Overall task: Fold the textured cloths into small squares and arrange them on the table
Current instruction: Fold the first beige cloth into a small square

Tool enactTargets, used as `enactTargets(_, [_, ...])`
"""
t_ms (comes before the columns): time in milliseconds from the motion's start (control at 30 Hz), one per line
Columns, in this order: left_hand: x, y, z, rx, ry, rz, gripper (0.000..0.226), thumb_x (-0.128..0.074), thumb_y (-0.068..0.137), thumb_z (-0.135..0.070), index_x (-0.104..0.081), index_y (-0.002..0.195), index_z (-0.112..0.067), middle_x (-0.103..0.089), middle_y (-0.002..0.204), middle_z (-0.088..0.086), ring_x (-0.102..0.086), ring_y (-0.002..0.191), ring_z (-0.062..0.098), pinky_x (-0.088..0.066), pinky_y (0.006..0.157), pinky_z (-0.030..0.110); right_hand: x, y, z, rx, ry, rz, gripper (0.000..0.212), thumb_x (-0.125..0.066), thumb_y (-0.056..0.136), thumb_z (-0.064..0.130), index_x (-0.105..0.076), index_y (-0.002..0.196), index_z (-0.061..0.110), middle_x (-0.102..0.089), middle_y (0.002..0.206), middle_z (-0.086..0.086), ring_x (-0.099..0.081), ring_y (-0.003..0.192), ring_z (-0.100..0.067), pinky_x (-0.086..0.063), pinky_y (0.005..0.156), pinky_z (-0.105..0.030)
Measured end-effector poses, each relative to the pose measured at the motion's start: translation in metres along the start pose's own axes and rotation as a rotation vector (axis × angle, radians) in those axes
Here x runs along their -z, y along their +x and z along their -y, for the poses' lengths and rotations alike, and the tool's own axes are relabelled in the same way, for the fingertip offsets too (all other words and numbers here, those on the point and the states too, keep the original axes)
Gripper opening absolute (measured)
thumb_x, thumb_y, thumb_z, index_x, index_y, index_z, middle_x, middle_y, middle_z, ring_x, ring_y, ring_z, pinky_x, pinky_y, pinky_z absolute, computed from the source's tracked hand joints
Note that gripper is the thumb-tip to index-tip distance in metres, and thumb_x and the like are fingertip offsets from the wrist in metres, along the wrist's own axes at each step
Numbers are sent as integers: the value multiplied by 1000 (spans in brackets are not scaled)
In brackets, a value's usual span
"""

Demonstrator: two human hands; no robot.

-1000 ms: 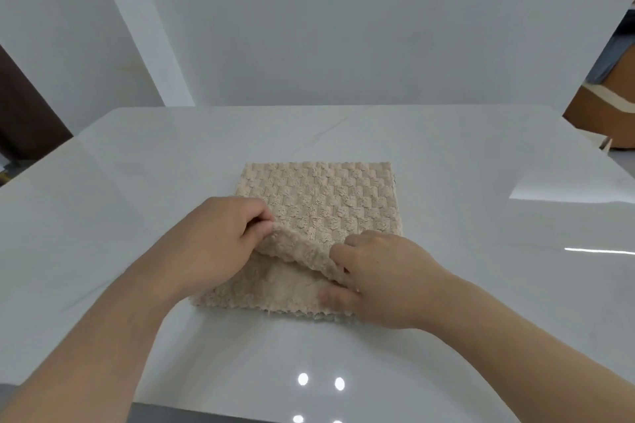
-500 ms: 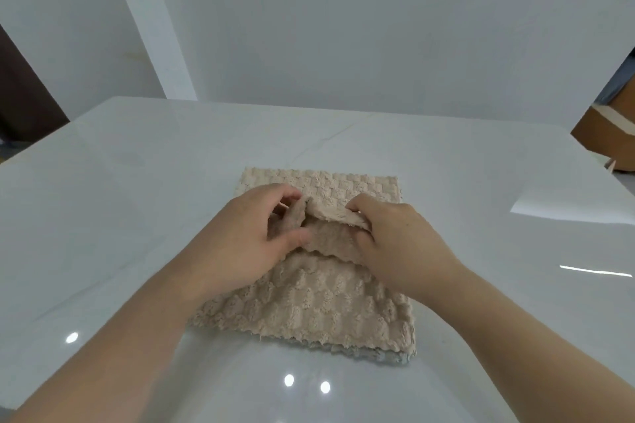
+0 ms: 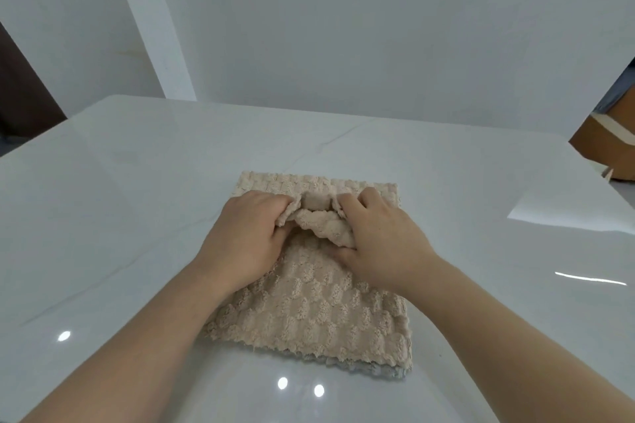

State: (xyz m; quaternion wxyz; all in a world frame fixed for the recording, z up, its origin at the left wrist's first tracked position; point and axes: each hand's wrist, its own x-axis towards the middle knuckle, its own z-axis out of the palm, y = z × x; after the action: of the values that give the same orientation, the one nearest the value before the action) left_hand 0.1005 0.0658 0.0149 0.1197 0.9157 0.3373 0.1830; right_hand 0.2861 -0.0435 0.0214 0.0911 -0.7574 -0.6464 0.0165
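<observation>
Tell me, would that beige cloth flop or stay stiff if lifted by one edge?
Probably floppy: the beige cloth bunches and sags between the left hand and right hand pinching its edge. Likely light, since fingertips alone lift that fold. On the glossy table it could slide when pushed.

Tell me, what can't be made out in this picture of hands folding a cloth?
Head view: fingertips of the left hand and right hand, buried in the bunched fold of the beige cloth.
Cloth's middle, covered by both hands.
Brown box, cut off by the right edge.
Bluish sliver under the cloth's near corner: too little shows.
</observation>
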Motion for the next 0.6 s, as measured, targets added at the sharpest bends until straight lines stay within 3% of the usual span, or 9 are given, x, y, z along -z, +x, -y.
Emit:
enactTargets(100, [0, 3, -7, 12, -111, -77, 24, -60, 98, -22, -62, 122, -26, -63, 100, -13, -57, 92, 14, -46, 84, 35, 1, 6, -8, -53, 16, 11, 27, -60, 92, 33, -46, 112, 22, -48, 115, -2, -52, 108, -26, -44, 88, -37])
enactTargets(200, [3, 6, -15, 13, -155, -81, 24, -55, 102, -29, -56, 126, -23, -59, 93, -10, -55, 80, 12, -39, 71, 28, 13, 13, -10, -84, 147, -52, 16, -53, 89, 13, -41, 97, 20, -52, 89, 1, -56, 87, -29, -38, 72, -36])
enactTargets(267, [3, 8, -17, 29, -157, -49, 14, -50, 103, -36, -50, 109, -24, -54, 81, -10, -50, 68, 9, -32, 59, 24, 23, 17, -10, -68, 202, -137, 21, -51, 87, 8, -47, 106, 17, -55, 83, -1, -57, 78, -30, -36, 66, -36])
enactTargets(367, [2, 11, -18, 79, -197, 23, 27, -51, 100, -50, -37, 87, -30, -49, 72, -7, -47, 61, 6, -32, 53, 26, 39, 17, -6, -20, 247, -206, 38, -49, 83, 13, -49, 121, 17, -60, 94, -3, -57, 83, -32, -44, 71, -39])
enactTargets(500, [-4, 17, -17, 88, -193, 57, 39, -63, 84, -64, -50, 101, -32, -62, 88, -12, -62, 81, 7, -54, 69, 37, 49, 14, -2, -11, 358, -219, 46, -52, 82, 8, -46, 126, 21, -58, 104, -1, -56, 92, -27, -49, 79, -45])
enactTargets(600, [-3, 21, -23, 92, -225, 44, 26, -62, 93, -42, -49, 111, -29, -65, 96, -9, -64, 84, 13, -55, 74, 47, 50, 12, -8, -23, 411, -226, 43, -62, 87, 19, -44, 125, 25, -56, 106, 2, -57, 94, -23, -50, 81, -45])
